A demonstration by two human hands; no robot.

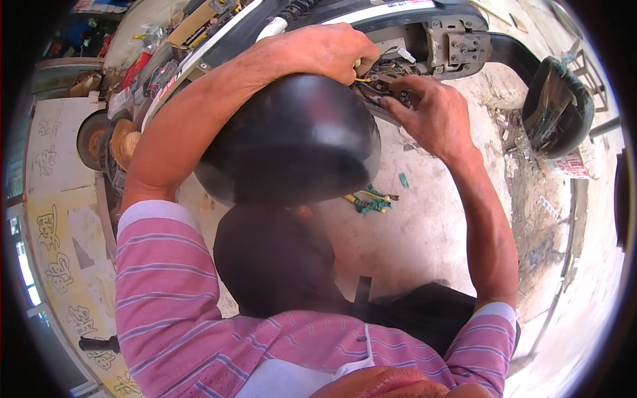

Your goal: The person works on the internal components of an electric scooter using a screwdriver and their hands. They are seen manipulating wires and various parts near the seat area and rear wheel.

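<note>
My left arm reaches over a large, rounded, glossy black part (292, 139) of a scooter-like vehicle. My left hand (342, 53) is closed at a bundle of wires (381, 76), its fingertips by a yellow wire (363, 80); what it grips is partly hidden. From the other side, my right hand (434, 113) pinches dark wires in the same bundle with thumb and forefinger. A white connector (405, 55) lies above the bundle, beside a metal bracket (461, 50) with bolts.
Green scraps with yellow wire (371, 199) lie on the concrete floor below. Tools and boxes (192, 30) crowd the upper left, near a straw hat (124, 142). A black, curved, padded part (557, 109) sits at right above a white bucket (574, 164).
</note>
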